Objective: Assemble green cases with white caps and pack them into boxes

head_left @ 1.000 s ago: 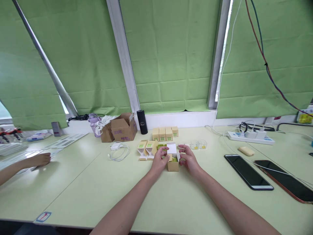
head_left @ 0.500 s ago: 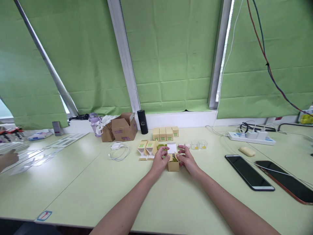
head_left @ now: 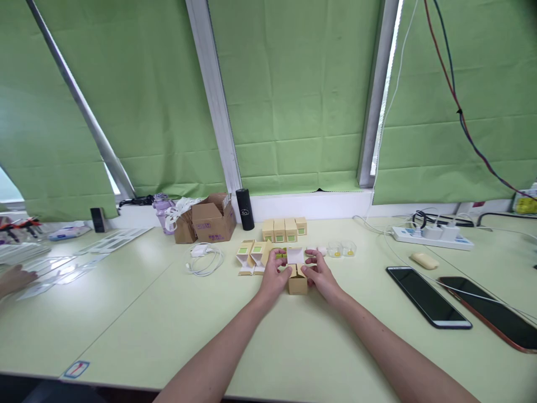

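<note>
A small brown cardboard box [head_left: 297,286] stands on the table between my hands, its white-lined lid raised at the back. My left hand [head_left: 275,273] grips the left side, thumb on the left side flap. On the opposite side my right hand [head_left: 320,273] holds the box with its thumb on the right flap. Both flaps are folded inward over the opening, so the contents are mostly hidden. Left of my left hand lie two opened small boxes [head_left: 253,255] with white insides. Several closed small boxes [head_left: 279,230] stand in a row behind.
Clear round cups [head_left: 342,249] with yellow bits sit right of centre. Two phones [head_left: 428,296], a power strip [head_left: 432,237] and cables lie at right. A carton [head_left: 213,218], a black bottle [head_left: 244,209] and a charger [head_left: 201,250] stand left. Another person's hand [head_left: 17,279] reaches over transparent sheets.
The two side flaps have come down over the box's opening under my thumbs, covering the green inside. The other person's hand at far left has moved further right.
</note>
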Tool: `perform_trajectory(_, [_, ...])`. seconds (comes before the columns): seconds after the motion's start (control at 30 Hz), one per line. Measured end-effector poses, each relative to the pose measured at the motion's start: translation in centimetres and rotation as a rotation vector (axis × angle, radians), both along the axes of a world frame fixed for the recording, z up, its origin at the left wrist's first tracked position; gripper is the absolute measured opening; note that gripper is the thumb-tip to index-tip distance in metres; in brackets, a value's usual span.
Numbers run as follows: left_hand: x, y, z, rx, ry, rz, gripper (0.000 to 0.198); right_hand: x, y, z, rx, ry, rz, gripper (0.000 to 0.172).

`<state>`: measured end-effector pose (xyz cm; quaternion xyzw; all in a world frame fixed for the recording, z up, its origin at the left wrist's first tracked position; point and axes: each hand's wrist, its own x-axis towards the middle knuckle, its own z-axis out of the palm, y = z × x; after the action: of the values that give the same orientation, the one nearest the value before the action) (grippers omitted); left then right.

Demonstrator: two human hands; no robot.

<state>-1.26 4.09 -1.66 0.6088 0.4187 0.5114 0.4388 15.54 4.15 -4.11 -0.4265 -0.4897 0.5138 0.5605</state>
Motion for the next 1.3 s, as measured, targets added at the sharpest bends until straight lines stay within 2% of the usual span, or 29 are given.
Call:
perform_trajectory(0.6, [-0.1,0.6,-0.7,0.067,0.032,0.033,0.026,-0.1,0.2,-0.3,0.021,-0.061,-0.005,0.063])
perform_trajectory(1.0, [0.1,0.7,-0.5,0.06,0.011,-0.01,0.019,-0.1,0.4,-0.5,0.038,-0.055,-0.018,0.058])
perform_trajectory(1.13, [0.0,0.7,-0.5,0.042,-0.007,-0.014,0.018,0.2,0.2,-0.2,0.149,-0.068,-0.073,0.047])
perform_trajectory(1.3, [0.0,0.4,-0.3,0.032,-0.015,-0.011,0.018,0.7,-1.0,1.2,0.399,-0.175,-0.123,0.027])
